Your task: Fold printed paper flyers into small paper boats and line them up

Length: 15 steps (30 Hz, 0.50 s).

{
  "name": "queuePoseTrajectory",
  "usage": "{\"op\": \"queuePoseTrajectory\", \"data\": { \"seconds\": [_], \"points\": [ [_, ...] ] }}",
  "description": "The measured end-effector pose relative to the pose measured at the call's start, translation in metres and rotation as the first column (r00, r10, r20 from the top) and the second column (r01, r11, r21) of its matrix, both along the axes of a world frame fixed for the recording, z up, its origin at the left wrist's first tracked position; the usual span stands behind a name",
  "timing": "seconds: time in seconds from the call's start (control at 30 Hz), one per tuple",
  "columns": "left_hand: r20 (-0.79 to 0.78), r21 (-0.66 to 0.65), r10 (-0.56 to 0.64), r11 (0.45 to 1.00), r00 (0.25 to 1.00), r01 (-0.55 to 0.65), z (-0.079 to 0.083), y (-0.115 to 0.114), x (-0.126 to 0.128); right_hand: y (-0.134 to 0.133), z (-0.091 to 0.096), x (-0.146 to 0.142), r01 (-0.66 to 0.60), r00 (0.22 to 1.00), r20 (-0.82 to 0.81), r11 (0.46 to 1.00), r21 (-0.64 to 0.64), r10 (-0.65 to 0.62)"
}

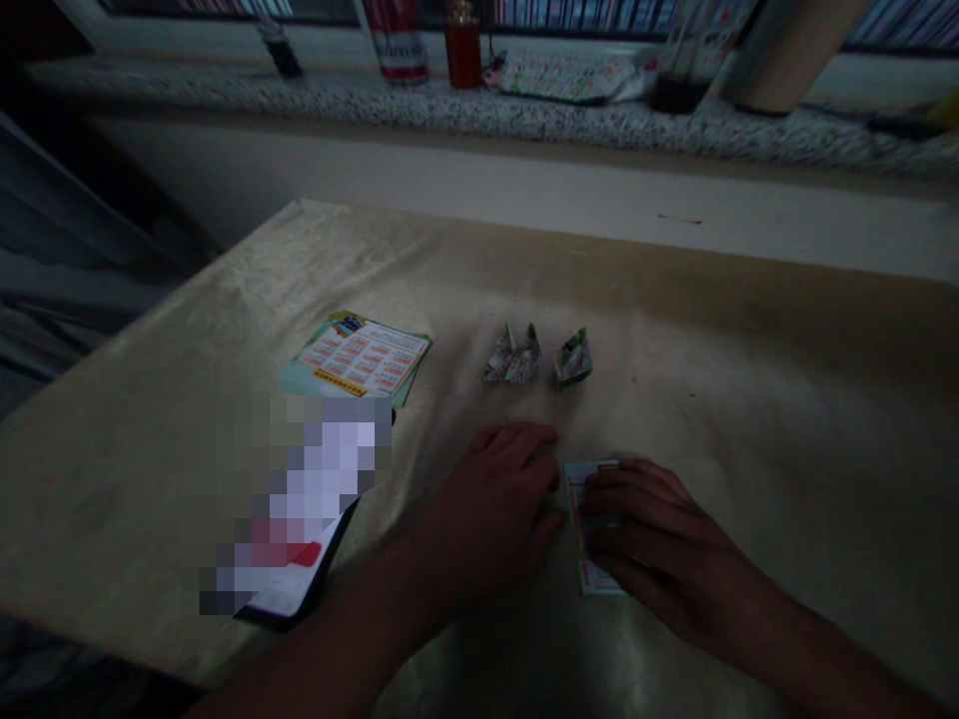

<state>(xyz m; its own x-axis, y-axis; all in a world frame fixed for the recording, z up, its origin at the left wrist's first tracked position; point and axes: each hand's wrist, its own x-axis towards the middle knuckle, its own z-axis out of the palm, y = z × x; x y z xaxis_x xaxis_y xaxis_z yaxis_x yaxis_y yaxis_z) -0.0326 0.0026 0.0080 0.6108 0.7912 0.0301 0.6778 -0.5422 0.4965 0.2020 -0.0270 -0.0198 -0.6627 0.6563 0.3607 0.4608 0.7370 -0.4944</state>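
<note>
A printed sheet of paper (597,578), apparently folded into a narrow rectangle, lies flat on the table. My right hand (659,544) rests on top of it with fingers stretched across, covering most of its right side. Just left of the paper, my left hand (509,489) lies on the table, its fingers slightly bent and its thumb apart, with nothing visible in it. Beyond the hands stand two small folded paper shapes: a wider one with two points (513,358) and a smaller one (573,359).
A stack of printed sheets (364,355) lies at the left on the pale table covering (247,290). Nearer me is a phone (300,519), its screen blurred out. Bottles, a red container (463,50) and a patterned packet (565,78) stand along the speckled windowsill (420,115).
</note>
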Motion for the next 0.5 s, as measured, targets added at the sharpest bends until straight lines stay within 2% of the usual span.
{"op": "queuePoseTrajectory", "data": {
  "seconds": [0.5],
  "points": [
    [-0.006, 0.015, -0.005, 1.000, 1.000, 0.005, 0.0024, 0.0009, 0.0008, -0.0008, -0.0001, -0.0002, 0.010, 1.000, 0.003, 1.000, -0.011, -0.010]
  ]
}}
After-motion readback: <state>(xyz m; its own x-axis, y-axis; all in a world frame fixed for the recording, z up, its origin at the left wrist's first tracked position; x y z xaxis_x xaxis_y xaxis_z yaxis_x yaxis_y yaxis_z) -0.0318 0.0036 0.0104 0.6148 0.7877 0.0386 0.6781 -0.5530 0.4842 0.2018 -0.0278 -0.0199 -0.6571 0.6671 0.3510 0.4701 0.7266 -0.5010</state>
